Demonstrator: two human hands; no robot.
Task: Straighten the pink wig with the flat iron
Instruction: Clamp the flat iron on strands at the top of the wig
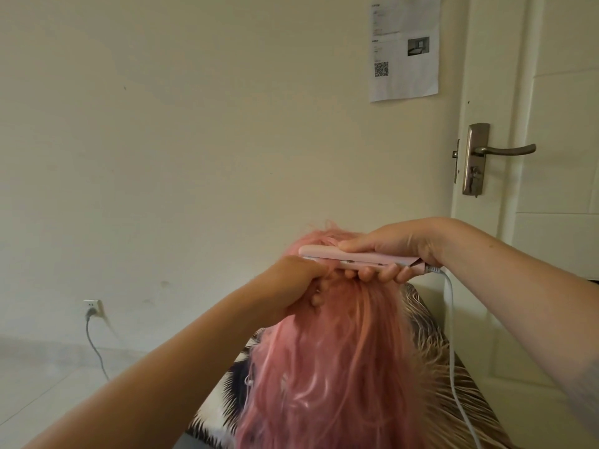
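Head view shows the right hand [389, 251] grasping the flat iron [350, 258] with its plates closed on a lock at the top of the pink wig [327, 367], and the left hand [299, 286] just beside it pinching that same hair. To do it well, I think the iron should glide slowly along the lock while the left grip keeps it tight. Below both grips the wig hangs long, glossy and mostly smooth, with some frizz above the iron.

Patterned bed cover under the pink wig, pale tiled floor beside it

The bed cover [431, 361], striped in brown, cream and black like animal fur, fills the frame from about 4 o'clock to 6 o'clock; the pink wig [324, 367] hangs in front of it, and whether the hair rests on it cannot be told. A white cord [453, 358] crosses it at 4 o'clock. The tiled floor [48, 384] spreads at 8 o'clock, where a grey cable [97, 354] drops from a wall socket [93, 307].
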